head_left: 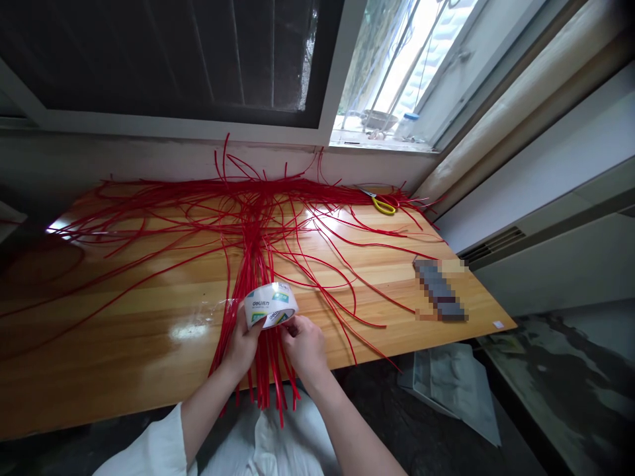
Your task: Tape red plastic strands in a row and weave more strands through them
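Observation:
A roll of clear tape with a white and green core is held over a bundle of red strands at the near edge of a wooden table. My left hand grips the roll from below, fingers closed on it. My right hand pinches the roll's right side, at the tape's edge. The strands are gathered under my hands and hang over the table's front edge. Farther back they fan out across the table to both sides. A loose strip of clear tape trails left of the roll.
Yellow-handled scissors lie at the table's far right among the strands. A blurred dark flat object rests near the right edge. A window is behind the table, a wall unit to the right. Grey bags lie on the floor.

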`<act>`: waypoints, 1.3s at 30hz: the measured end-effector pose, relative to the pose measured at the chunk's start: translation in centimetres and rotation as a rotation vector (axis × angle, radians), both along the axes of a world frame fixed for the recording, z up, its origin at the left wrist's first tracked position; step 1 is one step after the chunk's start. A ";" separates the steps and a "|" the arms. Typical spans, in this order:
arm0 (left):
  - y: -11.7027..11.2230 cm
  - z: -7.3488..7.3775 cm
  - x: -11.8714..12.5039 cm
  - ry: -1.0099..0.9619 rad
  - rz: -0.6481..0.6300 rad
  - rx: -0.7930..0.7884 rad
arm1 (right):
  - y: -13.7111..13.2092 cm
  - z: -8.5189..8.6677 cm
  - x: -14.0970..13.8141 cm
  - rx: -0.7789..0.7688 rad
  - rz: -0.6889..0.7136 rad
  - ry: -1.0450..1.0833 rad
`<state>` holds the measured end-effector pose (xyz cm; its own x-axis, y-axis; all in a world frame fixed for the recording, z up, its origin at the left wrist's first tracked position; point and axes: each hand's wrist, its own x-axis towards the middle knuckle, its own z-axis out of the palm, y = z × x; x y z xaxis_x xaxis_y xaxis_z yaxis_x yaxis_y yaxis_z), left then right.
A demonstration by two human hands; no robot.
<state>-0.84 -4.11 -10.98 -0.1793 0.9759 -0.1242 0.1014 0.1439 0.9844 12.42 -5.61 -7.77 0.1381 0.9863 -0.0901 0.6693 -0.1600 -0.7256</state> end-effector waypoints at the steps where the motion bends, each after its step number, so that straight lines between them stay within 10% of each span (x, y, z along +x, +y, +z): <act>1: 0.0 0.0 0.0 0.009 -0.014 0.001 | 0.0 0.0 0.0 0.007 0.000 0.000; 26: -0.5 3.3 0.6 0.436 -0.278 0.042 | -1.6 1.6 3.7 -0.080 -0.056 0.115; 39: 0.1 1.6 0.2 0.315 -0.171 -0.005 | 0.8 0.6 9.7 -0.047 -0.088 -0.424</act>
